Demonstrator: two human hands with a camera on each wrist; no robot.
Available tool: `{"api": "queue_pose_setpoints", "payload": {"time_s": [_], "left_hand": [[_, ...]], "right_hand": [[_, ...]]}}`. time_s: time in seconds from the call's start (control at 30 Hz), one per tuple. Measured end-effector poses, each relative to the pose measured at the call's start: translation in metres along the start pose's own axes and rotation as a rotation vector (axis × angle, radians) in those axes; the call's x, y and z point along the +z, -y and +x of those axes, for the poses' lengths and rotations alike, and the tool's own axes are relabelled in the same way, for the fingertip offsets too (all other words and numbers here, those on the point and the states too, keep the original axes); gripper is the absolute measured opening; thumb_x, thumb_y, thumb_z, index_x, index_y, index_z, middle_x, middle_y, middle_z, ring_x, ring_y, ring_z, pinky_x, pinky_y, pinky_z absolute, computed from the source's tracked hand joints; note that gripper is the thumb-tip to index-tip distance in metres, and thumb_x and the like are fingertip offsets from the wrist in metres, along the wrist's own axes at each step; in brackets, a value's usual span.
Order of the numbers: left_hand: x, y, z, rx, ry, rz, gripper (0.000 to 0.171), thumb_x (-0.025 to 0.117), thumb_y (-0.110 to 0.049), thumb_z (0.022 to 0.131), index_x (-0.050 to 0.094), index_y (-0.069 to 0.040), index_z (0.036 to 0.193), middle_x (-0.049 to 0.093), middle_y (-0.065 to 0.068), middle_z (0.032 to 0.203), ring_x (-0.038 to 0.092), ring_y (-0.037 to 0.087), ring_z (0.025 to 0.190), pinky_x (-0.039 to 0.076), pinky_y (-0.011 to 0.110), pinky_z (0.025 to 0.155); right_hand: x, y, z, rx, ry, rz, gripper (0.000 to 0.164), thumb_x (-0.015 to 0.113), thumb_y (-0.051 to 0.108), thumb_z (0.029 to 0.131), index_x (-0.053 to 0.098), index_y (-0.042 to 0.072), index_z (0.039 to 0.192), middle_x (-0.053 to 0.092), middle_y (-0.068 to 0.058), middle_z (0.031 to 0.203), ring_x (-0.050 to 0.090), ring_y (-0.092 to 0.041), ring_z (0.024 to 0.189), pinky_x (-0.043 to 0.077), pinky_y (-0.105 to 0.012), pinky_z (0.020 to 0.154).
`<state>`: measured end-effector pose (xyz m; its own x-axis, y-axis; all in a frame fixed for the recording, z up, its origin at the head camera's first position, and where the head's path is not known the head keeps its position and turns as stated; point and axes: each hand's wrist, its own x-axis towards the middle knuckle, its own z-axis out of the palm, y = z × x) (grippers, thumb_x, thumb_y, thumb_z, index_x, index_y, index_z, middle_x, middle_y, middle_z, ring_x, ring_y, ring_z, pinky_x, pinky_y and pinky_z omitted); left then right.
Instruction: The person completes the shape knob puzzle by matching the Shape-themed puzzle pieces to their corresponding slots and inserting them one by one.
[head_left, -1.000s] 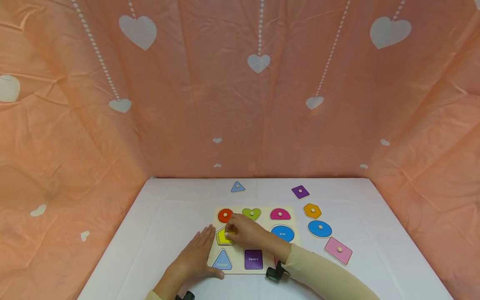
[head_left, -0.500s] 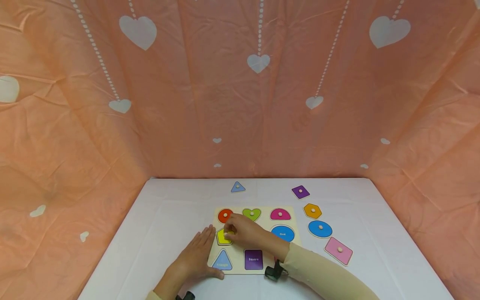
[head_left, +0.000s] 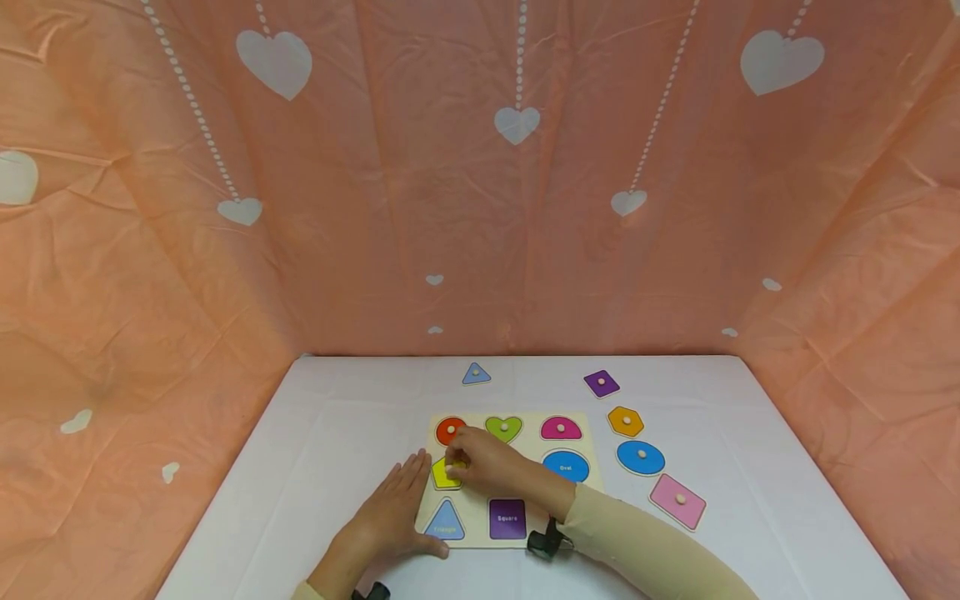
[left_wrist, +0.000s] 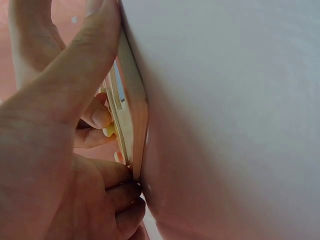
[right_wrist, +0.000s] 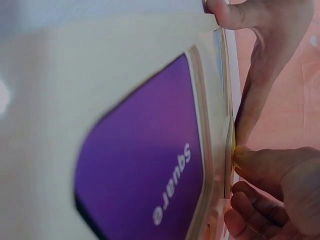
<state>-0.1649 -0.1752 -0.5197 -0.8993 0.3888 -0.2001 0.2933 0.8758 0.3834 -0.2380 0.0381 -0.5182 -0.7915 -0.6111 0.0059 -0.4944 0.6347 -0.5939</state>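
Note:
A cream shape puzzle board (head_left: pixel 528 429) lies on the white table. My right hand (head_left: pixel 491 461) pinches the knob of a yellow pentagon piece (head_left: pixel 441 476) at the board's middle-left spot; the fingers hide part of the piece. In the right wrist view the thumb (right_wrist: pixel 265 167) presses close over it, near the printed purple square slot (right_wrist: pixel 145 155). My left hand (head_left: pixel 393 510) lies along the board's left side with straight fingers, its thumb at the front left corner. A red circle piece (head_left: pixel 446 432), green heart piece (head_left: pixel 503 430) and magenta half-circle piece (head_left: pixel 561 430) sit in the back row.
Behind the board lies a light-blue triangle piece (head_left: pixel 476 377). To the right are a purple square piece (head_left: pixel 597 387), an orange hexagon piece (head_left: pixel 622 425), a blue oval piece (head_left: pixel 634 461) and a pink rectangle piece (head_left: pixel 673 508). A heart-patterned peach curtain (head_left: pixel 480 250) surrounds the table.
The right hand and the yellow pentagon have shifted slightly left, and the piece now sits lower against the board. The left hand has stayed in place.

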Motion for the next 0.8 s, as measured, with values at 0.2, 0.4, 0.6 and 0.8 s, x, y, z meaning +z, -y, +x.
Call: {"api": "queue_pose_setpoints", "payload": {"time_s": [0.2,0.4,0.6,0.8], "left_hand": [[-0.0001,-0.0009,0.0001,-0.006,0.0,0.0,0.137,0.094,-0.064,0.067,0.029,0.002,0.167,0.027,0.021,0.175,0.024,0.037,0.163,0.02,0.057,0.133],[-0.0002,-0.001,0.0001,-0.01,-0.003,-0.002,0.137,0.095,-0.064,0.066,0.029,0.003,0.167,0.027,0.021,0.175,0.023,0.038,0.163,0.02,0.057,0.133],[0.0006,-0.0001,0.0004,-0.013,0.002,-0.008,0.137,0.095,-0.064,0.067,0.029,0.003,0.167,0.027,0.021,0.175,0.023,0.038,0.163,0.02,0.057,0.133],[0.0012,0.0002,0.0007,-0.019,0.007,-0.011,0.137,0.095,-0.064,0.067,0.029,0.002,0.167,0.026,0.02,0.176,0.023,0.037,0.164,0.02,0.057,0.133]], "right_hand": [[-0.0002,0.0015,0.0005,-0.011,0.004,0.002,0.014,0.08,0.027,0.099,0.074,0.021,0.11,0.065,0.013,0.102,0.059,-0.002,0.099,0.057,-0.022,0.098],[0.0004,0.0023,0.0009,0.0,0.009,-0.002,0.013,0.08,0.027,0.099,0.074,0.021,0.109,0.064,0.013,0.1,0.058,-0.002,0.098,0.056,-0.021,0.097],[0.0003,0.0039,0.0007,0.002,0.012,0.002,0.013,0.08,0.027,0.099,0.073,0.021,0.108,0.062,0.014,0.099,0.057,-0.002,0.095,0.056,-0.021,0.095],[0.0018,0.001,0.0015,-0.003,0.011,0.002,0.011,0.08,0.027,0.099,0.073,0.023,0.106,0.061,0.015,0.097,0.056,-0.002,0.094,0.056,-0.02,0.094]]}}
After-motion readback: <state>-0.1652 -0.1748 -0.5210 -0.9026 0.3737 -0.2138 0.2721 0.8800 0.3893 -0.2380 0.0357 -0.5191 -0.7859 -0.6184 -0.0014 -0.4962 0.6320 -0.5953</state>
